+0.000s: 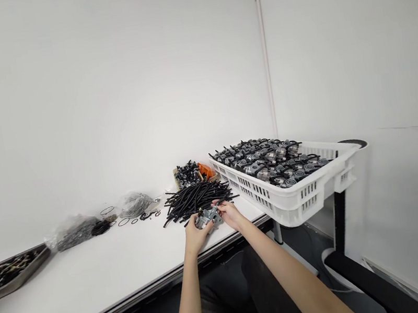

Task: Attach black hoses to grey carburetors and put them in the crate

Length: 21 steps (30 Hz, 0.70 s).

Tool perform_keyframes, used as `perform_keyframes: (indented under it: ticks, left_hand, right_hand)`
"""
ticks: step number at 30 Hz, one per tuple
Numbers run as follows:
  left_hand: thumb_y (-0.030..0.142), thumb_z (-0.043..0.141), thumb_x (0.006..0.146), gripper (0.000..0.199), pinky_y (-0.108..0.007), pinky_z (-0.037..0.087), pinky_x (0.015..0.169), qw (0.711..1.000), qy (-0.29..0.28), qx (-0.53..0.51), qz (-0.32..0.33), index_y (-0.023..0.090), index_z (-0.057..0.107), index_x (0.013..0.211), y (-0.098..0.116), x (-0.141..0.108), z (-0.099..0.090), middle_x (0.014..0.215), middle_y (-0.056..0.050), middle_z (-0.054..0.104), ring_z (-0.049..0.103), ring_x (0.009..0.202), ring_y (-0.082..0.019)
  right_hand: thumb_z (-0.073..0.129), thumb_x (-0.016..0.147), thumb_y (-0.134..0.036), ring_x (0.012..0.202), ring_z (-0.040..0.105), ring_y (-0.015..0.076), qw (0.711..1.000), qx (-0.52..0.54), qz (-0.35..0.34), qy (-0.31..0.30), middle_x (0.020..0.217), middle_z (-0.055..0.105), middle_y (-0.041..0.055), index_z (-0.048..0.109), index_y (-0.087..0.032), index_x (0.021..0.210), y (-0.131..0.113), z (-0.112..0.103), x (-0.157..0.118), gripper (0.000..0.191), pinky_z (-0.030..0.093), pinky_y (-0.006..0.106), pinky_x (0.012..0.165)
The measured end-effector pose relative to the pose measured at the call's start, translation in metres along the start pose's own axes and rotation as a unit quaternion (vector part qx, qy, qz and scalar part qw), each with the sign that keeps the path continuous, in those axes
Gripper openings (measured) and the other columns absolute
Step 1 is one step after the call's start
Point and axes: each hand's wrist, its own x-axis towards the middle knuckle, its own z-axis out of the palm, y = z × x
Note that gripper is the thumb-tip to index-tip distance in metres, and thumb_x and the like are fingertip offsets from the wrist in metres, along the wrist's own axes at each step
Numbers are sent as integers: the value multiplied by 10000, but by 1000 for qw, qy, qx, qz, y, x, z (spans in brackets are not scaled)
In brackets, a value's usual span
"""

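A silver metal carburetor is held over the front edge of the table, in front of a heap of short black rubber hoses. My left hand grips its left side, the thumb along the near face. At its upper right, my right hand has thumb and forefinger pinched together against the body. Whatever small part may be between those fingertips is too small to make out. Right of both hands stands a white plastic crate with many similar carburetors, black hoses on them.
Behind the hoses sits a box of black fittings beside an orange item. Leftward on the white table lie rubber rings, plastic bags of small parts and a metal tray. The crate overhangs the table's right end.
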Motion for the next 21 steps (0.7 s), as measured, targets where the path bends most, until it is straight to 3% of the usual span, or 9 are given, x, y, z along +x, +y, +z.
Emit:
perform_keyframes:
  ticks: [8,21]
  left_hand:
    - [474,709,640,501,-340,468,737,1000,-6,11,-9,159,588,1010,-2,0,0,886,-75,676,613,801,-238]
    - [458,712,641,473,-341,469,738,1000,-10,-6,-2,163,592,991,1,0,0,889,-72,679,613,803,-236]
  right_hand:
    - [753,521,-127,634,562,125,1000,-3,-6,6,816,743,39,721,-182,785,-1,2,0,272,363,236,578]
    - [742,504,-165,552,509,109,1000,5,-9,20,805,743,42,721,-186,821,-1,1,0,318,318,236,522]
